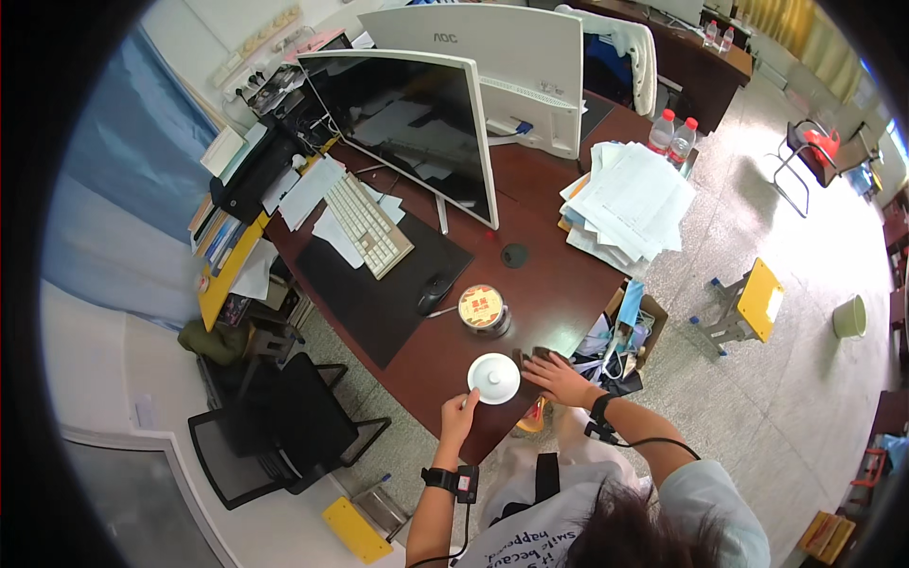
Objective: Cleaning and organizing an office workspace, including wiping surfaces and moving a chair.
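Observation:
A white lidded cup (495, 376) stands near the front corner of the dark red wooden desk (419, 387). My left hand (458, 422) grips it at its handle, the thumb up by the rim. On the cup's right, my right hand (557, 380) lies palm down at the desk edge with its fingers spread. Its fingertips are beside a small dark object (543, 353), partly hidden; I cannot tell what that is. Behind the cup is a round jar (483, 309) with a printed lid.
A black mouse (433, 292) and a keyboard (368, 226) lie on a dark desk mat (383, 312), before a monitor (412, 135). Stacked papers (625, 199) and two bottles (671, 135) occupy the right side. A filled cardboard box (650, 319) and a yellow-topped stool (758, 302) are beyond the desk.

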`<action>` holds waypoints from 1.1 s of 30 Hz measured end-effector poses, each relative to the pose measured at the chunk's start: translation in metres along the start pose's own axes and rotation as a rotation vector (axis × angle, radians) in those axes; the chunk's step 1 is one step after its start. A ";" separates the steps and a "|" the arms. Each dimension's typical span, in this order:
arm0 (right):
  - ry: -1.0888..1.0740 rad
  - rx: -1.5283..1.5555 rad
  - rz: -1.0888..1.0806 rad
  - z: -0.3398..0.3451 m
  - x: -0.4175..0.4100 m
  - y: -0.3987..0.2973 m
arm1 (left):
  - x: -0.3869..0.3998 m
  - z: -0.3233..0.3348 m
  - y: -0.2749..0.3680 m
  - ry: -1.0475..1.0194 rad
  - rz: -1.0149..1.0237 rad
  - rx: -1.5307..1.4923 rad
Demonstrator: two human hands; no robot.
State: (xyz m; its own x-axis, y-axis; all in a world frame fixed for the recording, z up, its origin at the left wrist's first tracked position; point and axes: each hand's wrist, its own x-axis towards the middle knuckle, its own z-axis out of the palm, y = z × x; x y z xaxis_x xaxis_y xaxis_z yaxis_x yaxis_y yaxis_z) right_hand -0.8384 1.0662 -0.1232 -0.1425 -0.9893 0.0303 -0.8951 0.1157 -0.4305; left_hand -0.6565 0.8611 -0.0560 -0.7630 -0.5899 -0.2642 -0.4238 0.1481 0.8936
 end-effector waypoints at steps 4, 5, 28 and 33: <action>0.036 0.040 0.158 -0.026 -0.005 0.049 | 0.015 0.004 0.024 -0.026 0.025 -0.054; 0.308 -0.010 0.344 -0.033 -0.008 0.057 | 0.015 0.003 0.021 -0.021 0.021 -0.045; 0.303 -0.017 0.080 -0.050 0.006 0.100 | 0.006 0.015 0.029 0.182 -0.083 -0.361; 0.291 -0.138 0.413 -0.087 -0.047 0.171 | 0.009 0.029 0.016 0.152 -0.119 -0.462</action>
State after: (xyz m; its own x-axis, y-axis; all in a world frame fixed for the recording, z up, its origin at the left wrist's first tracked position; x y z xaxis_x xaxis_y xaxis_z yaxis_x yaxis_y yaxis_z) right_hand -1.0216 1.1404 -0.1198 -0.5897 -0.7952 0.1413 -0.7839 0.5215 -0.3370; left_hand -0.6840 0.8816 -0.0545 -0.6282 -0.6954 -0.3490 -0.2172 -0.2740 0.9369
